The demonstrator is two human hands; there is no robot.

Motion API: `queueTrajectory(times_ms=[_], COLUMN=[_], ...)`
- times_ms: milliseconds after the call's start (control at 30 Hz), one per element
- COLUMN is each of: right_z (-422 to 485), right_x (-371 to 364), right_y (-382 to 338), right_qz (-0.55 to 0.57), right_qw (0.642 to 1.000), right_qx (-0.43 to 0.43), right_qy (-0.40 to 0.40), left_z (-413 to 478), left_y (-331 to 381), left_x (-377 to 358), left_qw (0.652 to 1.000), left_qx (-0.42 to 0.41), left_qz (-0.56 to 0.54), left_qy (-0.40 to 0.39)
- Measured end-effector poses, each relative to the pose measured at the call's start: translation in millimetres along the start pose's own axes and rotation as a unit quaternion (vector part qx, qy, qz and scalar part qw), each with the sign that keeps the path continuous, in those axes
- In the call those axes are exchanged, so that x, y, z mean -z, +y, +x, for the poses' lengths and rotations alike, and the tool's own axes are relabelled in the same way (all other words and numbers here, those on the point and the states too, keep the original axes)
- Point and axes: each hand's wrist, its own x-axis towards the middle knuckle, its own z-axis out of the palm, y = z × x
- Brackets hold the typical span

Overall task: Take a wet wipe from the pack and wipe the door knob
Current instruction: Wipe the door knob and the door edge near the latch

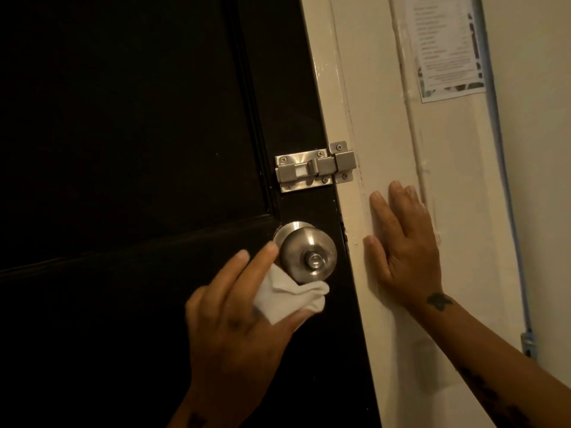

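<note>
A round brushed-steel door knob [307, 251] with a push-button in its centre sits on a black door [123, 149]. My left hand [234, 322] holds a folded white wet wipe [287, 296] pressed against the knob's lower left side, with one fingertip touching the knob's left edge. My right hand [404, 245] lies flat, fingers together, on the cream door frame [386, 134] to the right of the knob. The wipe pack is not in view.
A steel slide bolt latch [315, 166] bridges the door and the frame just above the knob. A printed paper notice [445, 44] is stuck on the wall at the upper right. A blue cable [506, 180] runs down the wall on the right.
</note>
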Motion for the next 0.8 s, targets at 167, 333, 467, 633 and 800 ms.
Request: queueTrajectory(times_ms=[167,333,467,633,800], right_z=[0.6,0.6,0.6,1.0,0.6], right_x=[0.1,0.2,-0.2,-0.6,-1.0], right_y=[-0.1,0.0,0.3,2.4,0.8], right_qz=[-0.006,-0.011,-0.010,-0.015,-0.012], right_qw=[1.000,1.000,1.000,1.000,1.000], right_qx=[0.000,0.004,0.007,0.006,0.004], right_qy=[0.000,0.002,0.006,0.000,0.002], left_z=[26.9,40.0,41.3,58.4,64.5], left_y=[9.1,11.9,12.5,8.8,-2.8], left_x=[17.9,-4.6,-5.1,0.6,7.4], left_qw=[0.999,0.993,0.990,0.971,0.950], left_qx=[-0.039,0.035,-0.022,-0.112,-0.176], left_qz=[-0.024,-0.009,0.048,0.101,0.096], left_qy=[-0.009,-0.109,-0.128,-0.187,-0.238])
